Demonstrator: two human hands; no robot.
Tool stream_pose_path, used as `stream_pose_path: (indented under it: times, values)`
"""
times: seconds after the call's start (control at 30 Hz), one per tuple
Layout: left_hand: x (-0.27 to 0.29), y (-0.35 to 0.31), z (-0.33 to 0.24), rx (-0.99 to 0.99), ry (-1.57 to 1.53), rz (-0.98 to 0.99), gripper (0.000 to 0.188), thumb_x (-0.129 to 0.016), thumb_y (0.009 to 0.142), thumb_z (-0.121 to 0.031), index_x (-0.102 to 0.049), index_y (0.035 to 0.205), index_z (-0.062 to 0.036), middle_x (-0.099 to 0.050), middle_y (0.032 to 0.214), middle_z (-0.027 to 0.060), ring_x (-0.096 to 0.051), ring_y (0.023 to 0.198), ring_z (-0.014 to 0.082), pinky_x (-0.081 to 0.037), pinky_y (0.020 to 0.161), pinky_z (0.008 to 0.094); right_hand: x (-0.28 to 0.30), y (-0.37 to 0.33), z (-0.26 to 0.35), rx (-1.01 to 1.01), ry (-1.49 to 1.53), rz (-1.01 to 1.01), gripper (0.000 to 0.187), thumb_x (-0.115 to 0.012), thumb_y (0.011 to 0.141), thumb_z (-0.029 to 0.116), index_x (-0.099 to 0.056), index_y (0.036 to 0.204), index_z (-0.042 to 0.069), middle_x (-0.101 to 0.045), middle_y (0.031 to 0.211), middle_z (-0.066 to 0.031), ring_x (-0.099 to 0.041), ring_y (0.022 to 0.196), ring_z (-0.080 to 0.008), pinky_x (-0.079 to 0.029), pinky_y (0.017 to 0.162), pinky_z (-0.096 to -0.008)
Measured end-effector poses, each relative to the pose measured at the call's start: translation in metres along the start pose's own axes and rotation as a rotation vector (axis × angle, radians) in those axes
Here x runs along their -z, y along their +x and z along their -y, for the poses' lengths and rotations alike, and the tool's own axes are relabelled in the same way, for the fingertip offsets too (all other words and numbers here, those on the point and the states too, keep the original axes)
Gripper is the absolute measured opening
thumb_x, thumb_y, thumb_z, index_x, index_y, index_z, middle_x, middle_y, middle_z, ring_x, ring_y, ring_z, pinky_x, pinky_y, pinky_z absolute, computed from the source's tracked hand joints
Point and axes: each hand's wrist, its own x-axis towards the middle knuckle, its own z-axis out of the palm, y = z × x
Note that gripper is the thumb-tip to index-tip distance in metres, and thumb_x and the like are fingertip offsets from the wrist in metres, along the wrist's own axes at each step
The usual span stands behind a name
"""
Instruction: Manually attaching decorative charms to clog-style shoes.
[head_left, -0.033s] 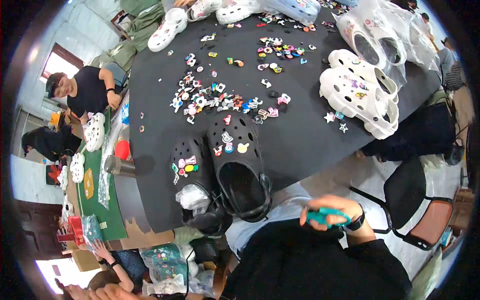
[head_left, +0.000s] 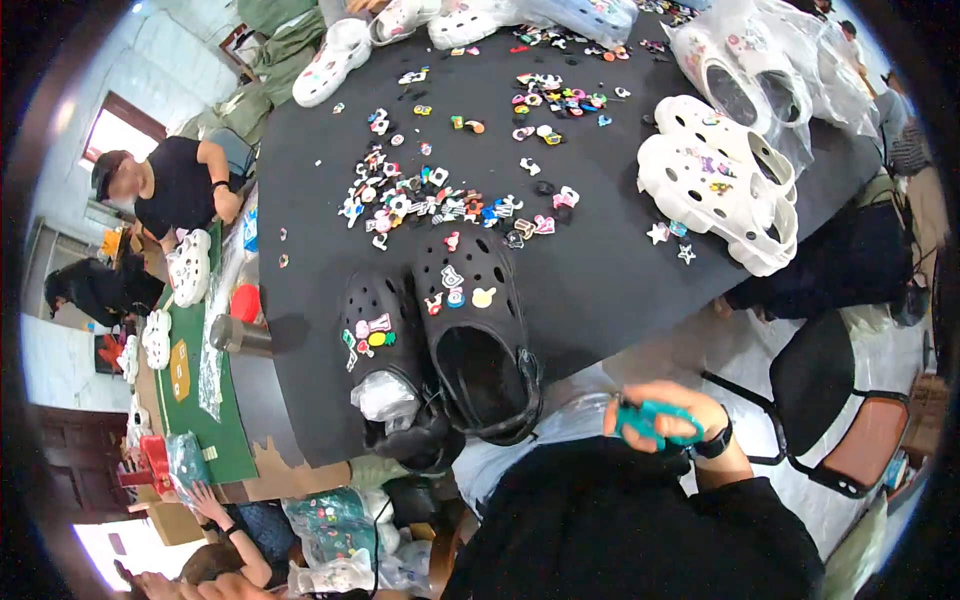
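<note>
Black clogs [head_left: 450, 340] at table edge [head_left: 620, 345]; bare tabletop rightward.

I see my right hand [head_left: 665, 415] closed around a small teal plastic tool with looped handles [head_left: 655, 420], held close to my chest, off the near edge of the table. The tool lies roughly level across the palm, partly hidden by my fingers, so I cannot tell its tip. Nearest to it on the table is a pair of black perforated foam clogs [head_left: 445, 345], side by side, toes pointing away, each bearing several colourful charms.
</note>
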Motion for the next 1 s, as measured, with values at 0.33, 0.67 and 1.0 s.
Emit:
stream_pose_path:
  times: [0.33, 0.67, 1.0]
  values:
    - [0.0, -0.06, 0.215, -0.854, -3.401, -2.06, 0.026, -0.078, 0.071, -0.005, -0.073, 0.097, -0.0062, -0.039, 0.053, 0.002, -0.041, 0.047, 0.0216, -0.032, 0.048, 0.0345, 0.013, 0.044, -0.037, 0.123, -0.407, -0.567, 0.049, -0.076, 0.086, 0.01, -0.047, 0.125, 0.004, -0.071, 0.108, -0.0169, -0.067, 0.099, -0.0194, -0.053, 0.085, -0.0342]
    - [0.006, -0.044, 0.313, -0.444, -2.929, -1.786, 0.015, -0.07, 0.069, -0.021, -0.066, 0.077, -0.0082, -0.053, 0.078, 0.0041, -0.053, 0.082, 0.0214, -0.039, 0.07, 0.0362, 0.047, 0.019, -0.023, 0.051, -0.31, -0.588, 0.041, -0.071, 0.09, 0.013, -0.048, 0.123, 0.004, -0.072, 0.097, -0.015, -0.066, 0.081, -0.0128, -0.053, 0.07, -0.0275]
    - [0.009, -0.059, 0.301, -0.31, -3.017, -1.801, 0.03, -0.064, 0.076, -0.016, -0.071, 0.102, -0.0043, -0.068, 0.109, 0.0045, -0.056, 0.083, 0.0164, -0.038, 0.071, 0.0311, 0.057, 0.029, -0.011, -0.046, -0.511, -0.251, 0.053, -0.078, 0.084, 0.021, -0.048, 0.125, 0.004, -0.07, 0.086, -0.01, -0.069, 0.077, -0.0191, -0.053, 0.069, -0.0323]
